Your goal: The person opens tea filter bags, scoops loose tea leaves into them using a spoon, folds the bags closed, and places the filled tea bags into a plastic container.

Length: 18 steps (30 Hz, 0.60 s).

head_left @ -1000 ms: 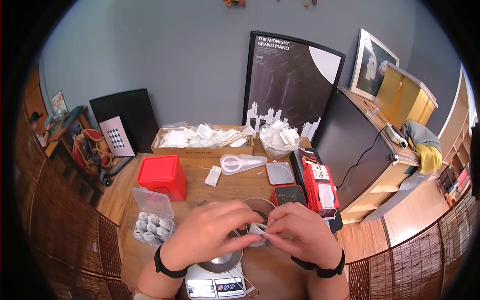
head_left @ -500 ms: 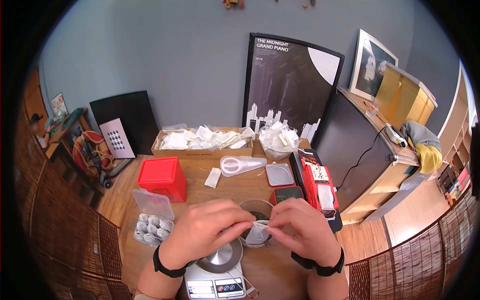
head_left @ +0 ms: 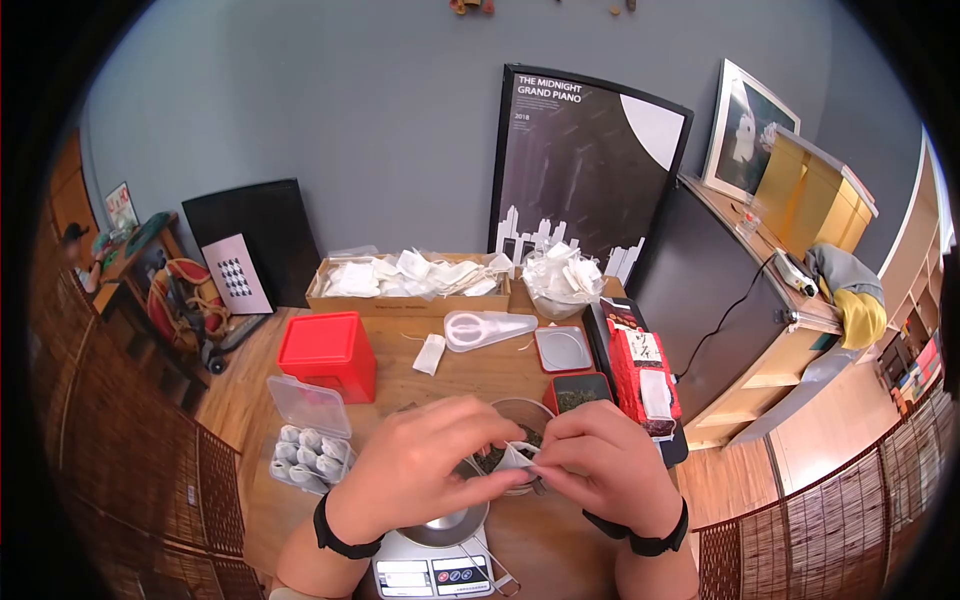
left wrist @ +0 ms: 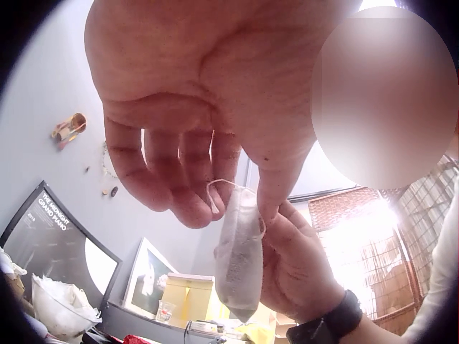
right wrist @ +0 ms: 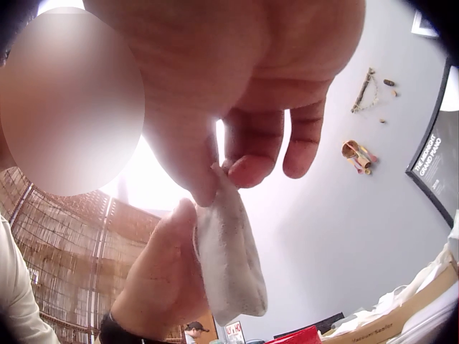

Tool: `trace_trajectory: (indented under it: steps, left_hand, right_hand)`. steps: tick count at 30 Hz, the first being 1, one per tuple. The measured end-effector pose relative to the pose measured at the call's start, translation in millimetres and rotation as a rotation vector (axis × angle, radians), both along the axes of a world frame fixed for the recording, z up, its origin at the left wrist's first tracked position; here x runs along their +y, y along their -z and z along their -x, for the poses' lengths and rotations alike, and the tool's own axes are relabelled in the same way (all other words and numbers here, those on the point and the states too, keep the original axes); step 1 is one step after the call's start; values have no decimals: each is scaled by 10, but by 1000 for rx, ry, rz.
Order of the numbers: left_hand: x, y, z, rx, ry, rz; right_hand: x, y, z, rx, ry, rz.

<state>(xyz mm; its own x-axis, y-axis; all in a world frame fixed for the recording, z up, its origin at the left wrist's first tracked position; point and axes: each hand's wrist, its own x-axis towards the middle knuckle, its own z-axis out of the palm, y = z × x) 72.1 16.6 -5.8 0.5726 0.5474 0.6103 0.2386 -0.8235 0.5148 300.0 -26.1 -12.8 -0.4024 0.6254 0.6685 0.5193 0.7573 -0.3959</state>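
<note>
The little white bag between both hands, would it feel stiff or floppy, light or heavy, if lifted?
The bag is probably floppy, since its sides crease. It is likely light: the left hand and right hand just pinch it near its upper end. Its thin-looking wall might tear under a hard pull.

A large framed poster (head_left: 585,170), dark with a white city skyline, stands against a plain grey-blue wall (head_left: 400,130). In front of the poster is a wooden table (head_left: 545,545). To its left is a black panel (head_left: 240,225); to its right, a dark-sided cabinet (head_left: 720,330) topped by a white-framed picture (head_left: 755,130). Wood-plank floor (head_left: 745,470) lies lower right of the poster. Opposite it, bright light shines through woven screening (left wrist: 384,222).
</note>
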Motion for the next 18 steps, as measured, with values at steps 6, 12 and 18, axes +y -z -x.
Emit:
trace_trajectory:
  steps: [6,12,18]
  left_hand:
    - [17,35,10,-37,22,-55]
    - [-11,50,-6,-131,-29,9]
    - [16,82,4,-96,7,-52]
  right_hand:
    - [15,-18,-14,-18,-15,-96]
    - [-41,-45,67,280,152,149]
    - [6,-2,25,98,57,126]
